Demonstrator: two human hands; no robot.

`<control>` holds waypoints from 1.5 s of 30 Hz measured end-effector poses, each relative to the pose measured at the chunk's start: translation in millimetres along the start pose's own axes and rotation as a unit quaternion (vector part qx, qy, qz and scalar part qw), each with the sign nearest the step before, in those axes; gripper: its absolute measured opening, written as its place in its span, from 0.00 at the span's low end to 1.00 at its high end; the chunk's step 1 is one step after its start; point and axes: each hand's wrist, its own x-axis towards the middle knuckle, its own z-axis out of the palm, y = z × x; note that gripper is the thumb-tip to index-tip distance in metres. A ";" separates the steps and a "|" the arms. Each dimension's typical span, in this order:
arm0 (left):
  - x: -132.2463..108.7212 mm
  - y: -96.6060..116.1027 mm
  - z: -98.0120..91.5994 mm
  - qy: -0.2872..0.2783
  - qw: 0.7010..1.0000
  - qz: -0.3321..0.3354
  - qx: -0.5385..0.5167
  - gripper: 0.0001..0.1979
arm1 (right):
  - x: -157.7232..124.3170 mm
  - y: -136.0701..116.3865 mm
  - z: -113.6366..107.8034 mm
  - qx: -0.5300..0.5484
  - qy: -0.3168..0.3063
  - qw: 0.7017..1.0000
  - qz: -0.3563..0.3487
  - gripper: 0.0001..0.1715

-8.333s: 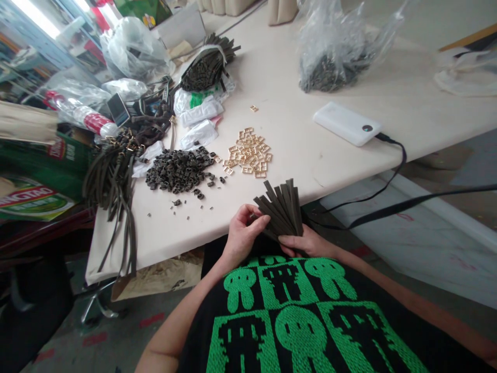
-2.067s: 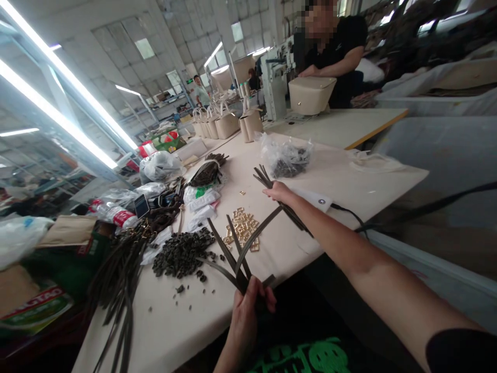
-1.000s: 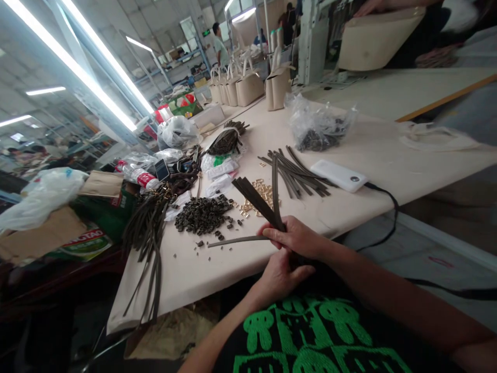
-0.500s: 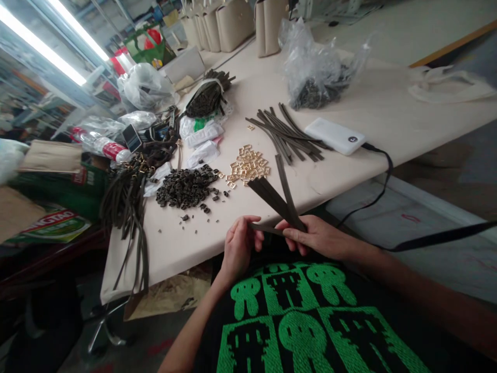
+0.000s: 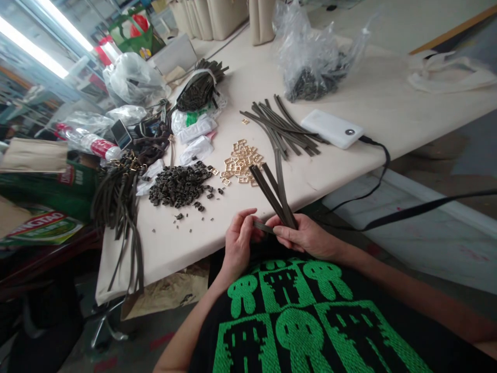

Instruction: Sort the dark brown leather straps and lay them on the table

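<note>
Dark strips point(image 5: 285, 132) had just been laid beside the power bank point(image 5: 330, 128), leaving the right hand's point(image 5: 307, 236) fingers point(image 5: 286, 232) gripping a small handful point(image 5: 267, 192); the left hand point(image 5: 238, 244) pinched one.

White power bank point(image 5: 330, 128) with black cable point(image 5: 388, 158) on pale table point(image 5: 404, 111), clear red-labelled bottle point(image 5: 99, 146) near a phone point(image 5: 121, 134), white box point(image 5: 176, 54) before green bag point(image 5: 145, 46), beige bags point(image 5: 229, 20) at far side
</note>
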 end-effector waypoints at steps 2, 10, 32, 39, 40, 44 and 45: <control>1.3 2.0 -4.8 0.060 0.986 0.109 0.108 0.11 | -0.6 1.1 0.6 0.012 0.006 1.000 0.001 0.21; -1.4 11.5 -15.2 0.055 0.875 0.320 0.360 0.03 | -0.9 6.6 2.7 0.061 0.011 0.998 0.021 0.20; -11.9 10.0 -19.2 -0.085 0.953 0.113 0.269 0.07 | -4.0 9.9 8.6 -0.197 0.052 0.975 -0.094 0.16; -16.3 6.8 -18.1 -0.092 0.937 0.127 0.311 0.09 | -5.7 9.0 6.0 -0.287 0.072 0.952 -0.078 0.16; -15.7 5.6 -17.6 -0.094 0.934 0.128 0.321 0.09 | -4.5 9.3 4.4 -0.296 0.075 0.949 -0.082 0.16; -10.2 -3.3 -16.6 -0.079 0.923 0.132 0.352 0.10 | 2.1 14.0 -0.5 -0.299 0.067 0.949 -0.068 0.19; -9.4 -5.6 -16.6 -0.072 0.920 0.138 0.359 0.10 | 2.8 15.6 -0.7 -0.301 0.063 0.949 -0.063 0.19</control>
